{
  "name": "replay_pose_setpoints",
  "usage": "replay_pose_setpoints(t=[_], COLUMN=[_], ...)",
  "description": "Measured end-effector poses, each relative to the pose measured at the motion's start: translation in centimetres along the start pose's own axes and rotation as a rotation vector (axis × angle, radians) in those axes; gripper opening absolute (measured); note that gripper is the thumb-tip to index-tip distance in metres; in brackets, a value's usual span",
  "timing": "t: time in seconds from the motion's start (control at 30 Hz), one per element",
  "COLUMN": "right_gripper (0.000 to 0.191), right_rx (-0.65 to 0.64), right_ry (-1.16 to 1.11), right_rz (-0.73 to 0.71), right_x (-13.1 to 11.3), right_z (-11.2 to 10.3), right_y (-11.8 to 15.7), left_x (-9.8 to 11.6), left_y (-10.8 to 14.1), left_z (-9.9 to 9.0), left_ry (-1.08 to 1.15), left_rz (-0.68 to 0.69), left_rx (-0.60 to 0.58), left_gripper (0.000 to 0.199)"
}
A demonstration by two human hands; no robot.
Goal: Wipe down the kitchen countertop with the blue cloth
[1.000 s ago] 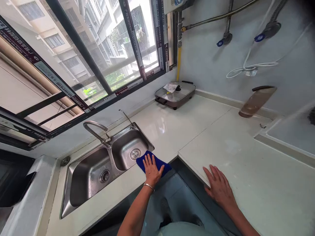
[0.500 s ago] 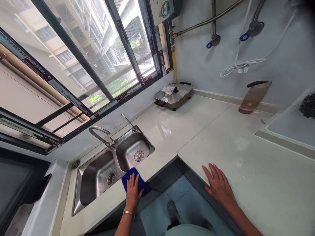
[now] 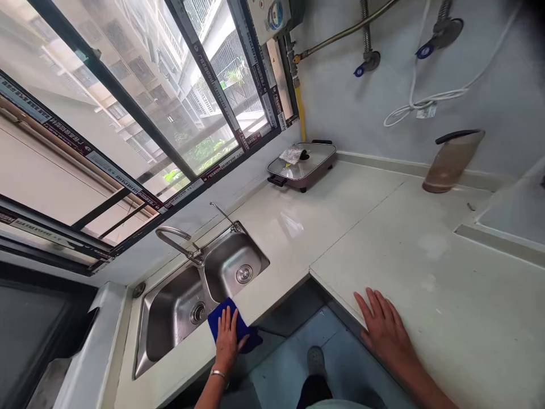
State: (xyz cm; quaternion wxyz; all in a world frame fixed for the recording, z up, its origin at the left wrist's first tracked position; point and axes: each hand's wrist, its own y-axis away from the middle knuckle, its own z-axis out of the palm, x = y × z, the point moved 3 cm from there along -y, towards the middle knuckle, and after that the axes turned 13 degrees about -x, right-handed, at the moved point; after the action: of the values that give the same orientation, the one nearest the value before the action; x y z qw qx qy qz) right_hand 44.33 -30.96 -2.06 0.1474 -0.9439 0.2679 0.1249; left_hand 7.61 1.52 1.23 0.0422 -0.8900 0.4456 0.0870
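Note:
My left hand (image 3: 226, 339) lies flat on a dark blue cloth (image 3: 217, 316), fingers stretched out and slightly apart. The cloth rests on the counter strip in front of the double steel sink (image 3: 145, 346), and part of it hangs over the front edge. A silver bangle (image 3: 218, 372) circles my left wrist. On the other side of the corner, my right hand (image 3: 386, 328) rests palm down on the pale countertop (image 3: 468, 335), holding nothing, its thumb by the counter edge.
A faucet (image 3: 174, 236) and a thin spout (image 3: 222, 212) stand behind the sink. An electric pan (image 3: 302, 165) with a glass lid sits in the far corner. Near the wall is a brownish translucent pitcher (image 3: 453, 162). Below the counter, a shoe (image 3: 315, 360) stands on the floor.
My left hand and the cloth have slid slightly left along the counter strip relative to the sink. My right hand stays flat on the counter. The view has shifted a little.

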Motion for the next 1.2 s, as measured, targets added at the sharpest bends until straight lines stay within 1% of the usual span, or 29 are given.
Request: replay_pose_setpoints(t=[0.07,0.13,0.23,0.37,0.47,0.53,0.6,0.67,0.73,0.83,0.97,1.1,1.2], right_gripper=[0.096,0.093,0.091,0.093,0.093,0.09,0.088,0.087,0.088,0.089,0.087,0.085,0.08], right_rx=[0.001,0.001,0.001,-0.008,-0.024,-0.052,-0.08,-0.096,-0.11,-0.146,-0.176,-0.159,-0.155], right_ry=[0.019,0.041,0.078,0.13,0.146,0.16,0.187,0.22,0.238,0.244,0.272,0.28,0.272], right_rz=[0.007,0.012,0.012,0.008,0.029,0.045,0.065,0.081,0.089,0.119,0.155,0.142,0.113], right_x=[-0.1,-0.1,0.0,-0.2,-0.3,-0.4,-0.5,-0.6,-0.8,-1.1,-1.3,-1.1,-0.7], right_z=[-0.1,-0.1,-0.2,-0.3,-0.5,-0.7,-0.8,-0.9,-1.0,-1.0,-1.4,-1.3,-0.8], right_y=[0.0,-0.1,-0.2,-0.5,-0.7,-0.7,-0.7,-0.6,-0.4,-0.1,0.2,0.1,-0.1], left_x=[1.0,2.6,5.9,11.0,14.5,16.3,17.5,18.1,18.4,18.4,18.3,17.4,15.8], left_y=[-1.7,-3.6,-6.9,-11.8,-15.4,-17.7,-19.9,-22.0,-24.1,-27.2,-31.1,-34.5,-37.0], left_z=[-0.3,-0.6,-1.1,-1.8,-2.3,-2.6,-2.9,-3.3,-3.8,-4.5,-5.1,-4.9,-4.4], left_ry=[-0.001,0.012,0.049,0.103,0.165,0.217,0.266,0.308,0.341,0.368,0.395,0.422,0.441], left_rz=[0.063,0.103,0.132,0.15,0.194,0.249,0.31,0.359,0.379,0.365,0.318,0.243,0.216], left_rx=[0.0,-0.006,-0.01,0.002,-0.006,-0.03,-0.06,-0.091,-0.117,-0.137,-0.134,-0.123,-0.124], left_gripper=[0.09,0.092,0.096,0.099,0.098,0.098,0.097,0.094,0.089,0.083,0.081,0.081,0.081])
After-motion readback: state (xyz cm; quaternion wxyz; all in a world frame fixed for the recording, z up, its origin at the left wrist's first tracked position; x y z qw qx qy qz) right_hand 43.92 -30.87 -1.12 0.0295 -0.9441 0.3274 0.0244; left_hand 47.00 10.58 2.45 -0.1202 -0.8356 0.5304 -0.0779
